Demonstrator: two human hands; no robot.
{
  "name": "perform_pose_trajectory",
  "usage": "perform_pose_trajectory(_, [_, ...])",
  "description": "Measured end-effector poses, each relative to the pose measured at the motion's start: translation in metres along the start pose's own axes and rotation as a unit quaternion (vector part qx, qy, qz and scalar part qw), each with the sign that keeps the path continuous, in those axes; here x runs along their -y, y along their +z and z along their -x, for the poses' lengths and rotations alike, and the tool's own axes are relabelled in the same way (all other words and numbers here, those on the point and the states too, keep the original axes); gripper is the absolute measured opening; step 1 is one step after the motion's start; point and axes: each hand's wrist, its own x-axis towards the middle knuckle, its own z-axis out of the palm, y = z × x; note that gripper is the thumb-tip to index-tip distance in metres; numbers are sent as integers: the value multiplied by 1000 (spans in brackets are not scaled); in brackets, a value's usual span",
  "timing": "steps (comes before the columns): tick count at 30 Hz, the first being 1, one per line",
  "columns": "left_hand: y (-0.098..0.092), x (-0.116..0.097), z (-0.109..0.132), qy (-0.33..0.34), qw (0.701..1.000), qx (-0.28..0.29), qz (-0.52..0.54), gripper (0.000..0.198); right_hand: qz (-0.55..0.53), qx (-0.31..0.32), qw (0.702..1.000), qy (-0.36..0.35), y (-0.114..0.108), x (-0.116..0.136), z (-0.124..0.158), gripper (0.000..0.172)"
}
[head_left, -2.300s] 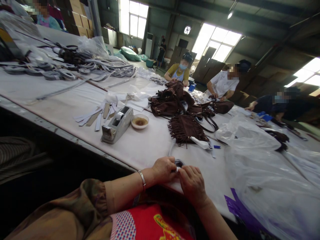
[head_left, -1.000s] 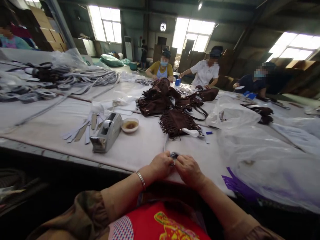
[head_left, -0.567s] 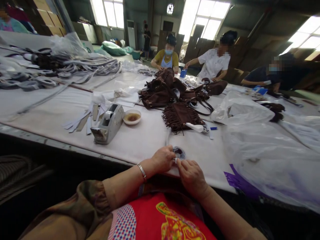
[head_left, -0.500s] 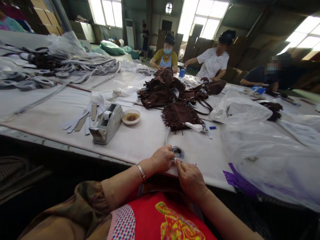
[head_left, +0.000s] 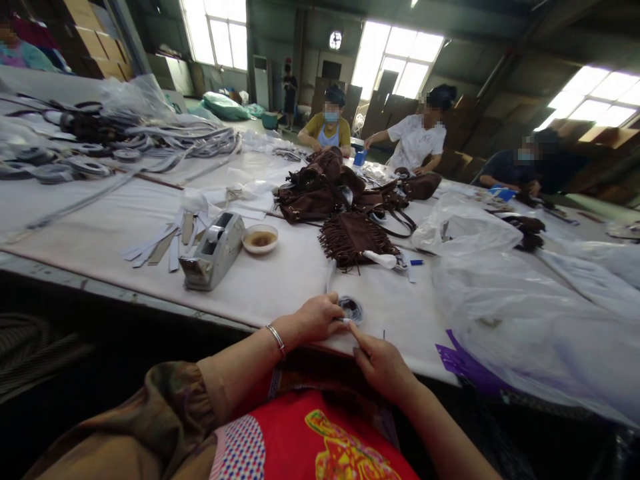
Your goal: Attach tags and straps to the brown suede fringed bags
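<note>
At the table's front edge, my left hand (head_left: 321, 317), with a silver bangle on its wrist, is closed on a coiled grey-white strap (head_left: 351, 308). A small white piece, perhaps tape or paper, shows at the fingertips on the strap. My right hand (head_left: 383, 365) reaches in from the right; its index finger is stretched out and touches that white piece, the thumb apart below it. Just beyond the hands lies a brown fringed bag (head_left: 353, 239). Left of it stand a grey tape dispenser (head_left: 214, 252) and a shallow white dish (head_left: 260, 248) with brownish contents.
Brown bags (head_left: 325, 187) are heaped mid-table. Coiled straps (head_left: 125, 143) pile up at left, and paper strips (head_left: 155, 245) lie by the dispenser. Clear plastic sheeting (head_left: 500, 307) with purple tape (head_left: 460, 360) covers the right. Several people work across the table.
My right thumb and index finger have come apart; the index stays at the white piece. My left hand still grips the strap. The view has shifted slightly.
</note>
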Motion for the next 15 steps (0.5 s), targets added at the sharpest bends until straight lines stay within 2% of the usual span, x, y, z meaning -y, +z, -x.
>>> perform_pose_trajectory(2, [1,1,1,9,1000,-10,-7,31,-51,-8,999,11,-2,-4,2,52])
perform_pose_trajectory(4, [2,1,2,15,1000,-17,-15,32,-75,-51,996,18,-2,-4,1,43])
perform_pose_trajectory(6, [3,2,3,16,999,-22,-20,32,-68,-114,991,22,-4,-3,-4,37])
perform_pose_trajectory(8, [4,3,3,16,999,-26,-21,32,-30,-142,989,23,-7,-2,-12,34])
perform_pose_trajectory(12, [5,4,4,20,999,-28,-18,34,74,-54,996,22,-15,-2,-33,28])
perform_pose_trajectory(15, [6,6,5,28,999,-30,-13,34,81,-10,997,16,-18,-4,-43,24])
